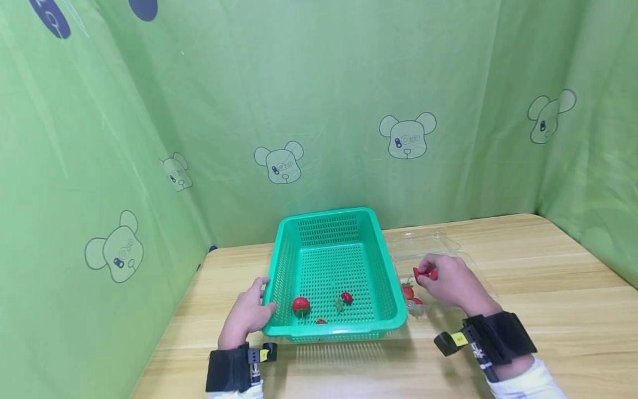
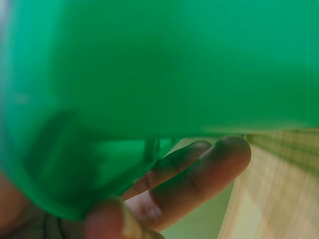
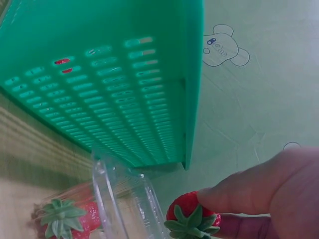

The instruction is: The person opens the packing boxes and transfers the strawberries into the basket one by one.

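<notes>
A green plastic basket [image 1: 329, 330] with slotted walls stands on the table, several strawberries on its floor, among them a red strawberry [image 1: 301, 304]. My left hand [image 1: 247, 311] grips the basket's near left corner, and in the left wrist view its fingers [image 2: 199, 174] reach under the rim. To the right of the basket, my right hand [image 1: 451, 281] pinches a strawberry [image 3: 187, 209] between thumb and fingers, its leafy cap turned toward the wrist camera. This hand is over a clear plastic box [image 1: 418, 244], where more strawberries [image 3: 62, 219] lie.
The wooden table [image 1: 548, 288] extends to the right of the box and along the front. A green curtain [image 1: 339, 111] with bear drawings hangs behind the table and at both sides. The box stands close beside the basket's right wall.
</notes>
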A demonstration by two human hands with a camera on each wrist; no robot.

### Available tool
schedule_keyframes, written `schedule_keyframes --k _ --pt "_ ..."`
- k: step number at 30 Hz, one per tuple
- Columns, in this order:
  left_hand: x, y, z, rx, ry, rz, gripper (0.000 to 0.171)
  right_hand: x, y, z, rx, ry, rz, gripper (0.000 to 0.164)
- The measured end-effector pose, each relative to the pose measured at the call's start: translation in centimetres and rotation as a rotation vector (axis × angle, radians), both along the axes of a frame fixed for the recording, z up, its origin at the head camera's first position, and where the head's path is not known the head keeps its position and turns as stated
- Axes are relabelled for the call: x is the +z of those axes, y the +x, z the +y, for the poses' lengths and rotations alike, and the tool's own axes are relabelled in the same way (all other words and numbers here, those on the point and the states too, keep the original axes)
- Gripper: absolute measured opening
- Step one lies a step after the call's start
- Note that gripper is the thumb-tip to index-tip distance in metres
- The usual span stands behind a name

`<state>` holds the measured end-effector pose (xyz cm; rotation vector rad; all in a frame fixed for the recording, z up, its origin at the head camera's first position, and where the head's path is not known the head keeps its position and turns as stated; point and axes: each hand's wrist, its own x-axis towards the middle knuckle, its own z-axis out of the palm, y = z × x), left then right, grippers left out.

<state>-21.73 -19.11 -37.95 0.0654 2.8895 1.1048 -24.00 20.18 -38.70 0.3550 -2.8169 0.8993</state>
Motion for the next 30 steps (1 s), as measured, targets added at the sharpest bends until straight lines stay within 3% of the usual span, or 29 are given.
schedule_keyframes --k 18,30 --pt "0.1 0.1 0.1 0.003 -0.004 0.001 0.055 1.1 0.7 -0.7 0.017 -0.021 0.076 0.007" --pt "0.2 0.2 0.1 0.002 0.004 0.000 0.056 1.8 1.5 -2.0 0.015 -0.064 0.081 0.006"
